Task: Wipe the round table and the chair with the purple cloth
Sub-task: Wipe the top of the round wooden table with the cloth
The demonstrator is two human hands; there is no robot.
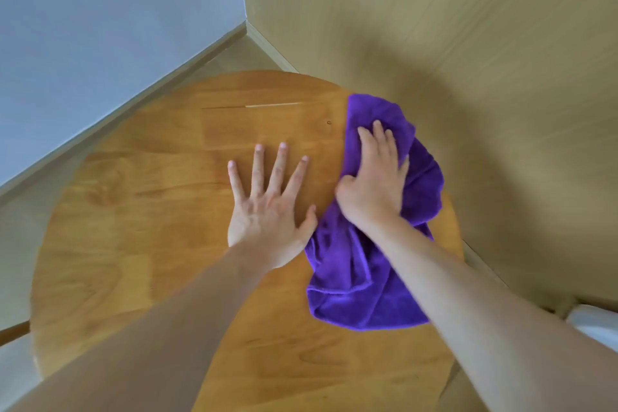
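Observation:
The round wooden table (140,211) fills the lower middle of the head view. A bunched purple cloth (354,284) lies on its right side, reaching the table's right edge. My right hand (374,177) presses down on the upper part of the cloth, fingers pointing away and slightly bent over the fabric. My left hand (267,204) lies flat on the bare wood just left of the cloth, fingers spread wide, thumb touching the cloth's edge. The chair is not clearly in view.
A beige wall (434,27) stands close behind the table on the right, a pale blue wall (100,27) on the left; they meet in a corner. A white object (595,324) peeks in at the right edge. A brown wooden piece (13,331) shows at far left.

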